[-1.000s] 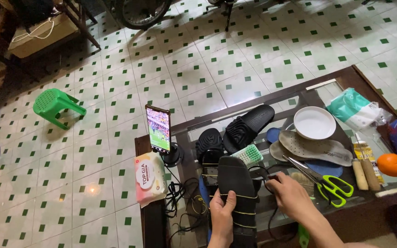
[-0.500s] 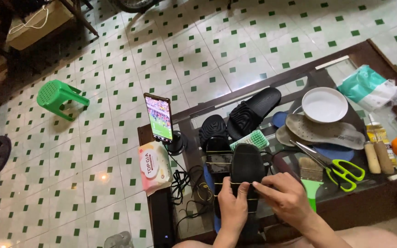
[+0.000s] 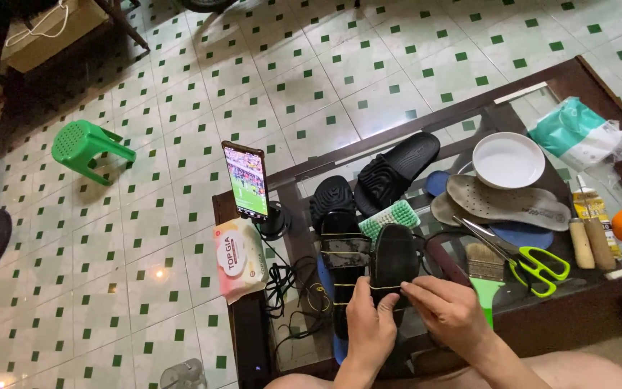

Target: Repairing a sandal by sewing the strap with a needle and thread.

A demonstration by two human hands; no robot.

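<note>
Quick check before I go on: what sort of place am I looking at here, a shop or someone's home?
Likely a home room used for shoe repair: green-and-white tiled floor, a low glass table crowded with insoles, scissors and a brush, while both hands work on a black sandal.

This looks like a home room used for shoe repair: a tiled floor (image 3: 368, 79), a low glass table (image 3: 469, 119) with sandals (image 3: 395, 169), insoles (image 3: 509, 202) and scissors (image 3: 523, 256).
</note>
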